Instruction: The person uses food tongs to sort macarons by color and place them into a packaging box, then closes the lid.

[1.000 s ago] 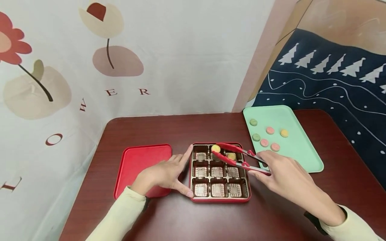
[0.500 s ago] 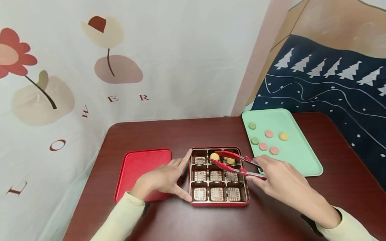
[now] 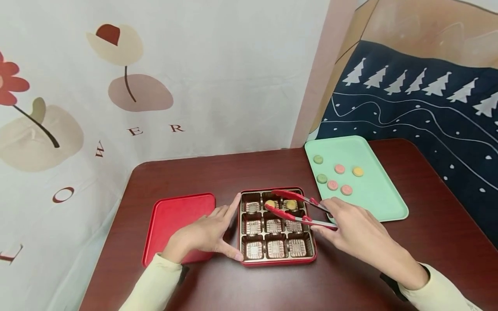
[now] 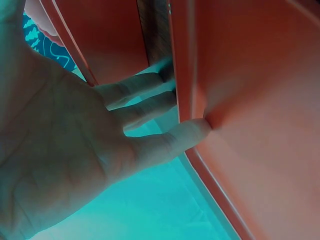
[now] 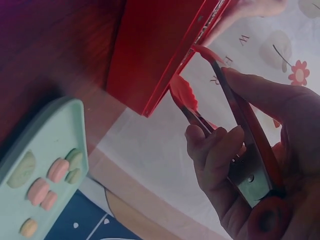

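A red tin box [image 3: 280, 262] holds a brown tray with rows of square compartments. My left hand [image 3: 204, 234] has thumb and fingers spread straight, with the thumb and index fingertips against the box's left side. Red-tipped metal tongs [image 3: 285, 214] are in my right hand [image 3: 359, 226], gripped between thumb and fingers. Their tips stand apart over the back row, and one yellow macaron [image 3: 270, 203] lies in the back middle compartment between them. Another yellow macaron [image 3: 290, 204] occupies the back right compartment. In the right wrist view, the tongs [image 5: 245, 120] reach in over the box's edge.
Right of the box, a mint-green tray [image 3: 379, 198] carries several pink, green and yellow macarons. A red lid [image 3: 177, 220] lies left of the box, partly under my left hand. The brown table [image 3: 233, 172] ends at a printed cloth [image 3: 233, 86] behind.
The tongs came down with the yellow macaron, then their tips spread and let it go in the back middle compartment. My left hand stays at the box.
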Motion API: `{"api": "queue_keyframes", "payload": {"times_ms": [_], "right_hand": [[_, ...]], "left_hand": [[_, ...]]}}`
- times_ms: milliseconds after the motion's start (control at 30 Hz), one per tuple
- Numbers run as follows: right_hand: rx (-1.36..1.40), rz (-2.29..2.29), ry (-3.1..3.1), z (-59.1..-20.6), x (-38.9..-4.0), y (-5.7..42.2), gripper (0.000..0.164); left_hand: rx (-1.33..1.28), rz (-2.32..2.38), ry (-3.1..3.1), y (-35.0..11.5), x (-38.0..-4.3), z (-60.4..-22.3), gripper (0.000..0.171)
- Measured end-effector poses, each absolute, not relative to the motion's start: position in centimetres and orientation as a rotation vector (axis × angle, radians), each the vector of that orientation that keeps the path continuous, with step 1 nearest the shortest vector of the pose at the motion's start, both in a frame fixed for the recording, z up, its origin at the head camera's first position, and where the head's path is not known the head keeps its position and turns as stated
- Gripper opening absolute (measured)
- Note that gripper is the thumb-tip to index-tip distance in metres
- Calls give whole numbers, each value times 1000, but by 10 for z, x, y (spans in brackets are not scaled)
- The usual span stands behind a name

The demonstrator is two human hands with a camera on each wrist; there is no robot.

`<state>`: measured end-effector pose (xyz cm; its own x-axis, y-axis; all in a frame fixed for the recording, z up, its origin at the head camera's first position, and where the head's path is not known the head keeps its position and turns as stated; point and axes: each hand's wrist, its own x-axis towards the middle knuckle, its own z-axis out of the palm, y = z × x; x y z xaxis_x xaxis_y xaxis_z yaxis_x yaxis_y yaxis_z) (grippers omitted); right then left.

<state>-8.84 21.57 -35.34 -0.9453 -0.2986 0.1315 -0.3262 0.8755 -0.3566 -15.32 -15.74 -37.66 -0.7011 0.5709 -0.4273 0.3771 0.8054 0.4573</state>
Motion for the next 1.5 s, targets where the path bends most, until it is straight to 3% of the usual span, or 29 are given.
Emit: {"api": "queue_keyframes", "payload": {"times_ms": [500,733,967,1500], "right_hand": [[378,633,-2902,-360,-87,242,59],[380,592,-2800,-362,-90,257,72],[275,580,-2811,-355,-96,273,61],[101,545,-2893,-362,-105,315,63]], "left_hand": [[665,450,2404,-156,-155,-375,155],[677,445,2402,-154,-156,-377,155],[664,465,2396,-155,-156,-376,156],[685,469,2398,-158,-155,-376,154]]}}
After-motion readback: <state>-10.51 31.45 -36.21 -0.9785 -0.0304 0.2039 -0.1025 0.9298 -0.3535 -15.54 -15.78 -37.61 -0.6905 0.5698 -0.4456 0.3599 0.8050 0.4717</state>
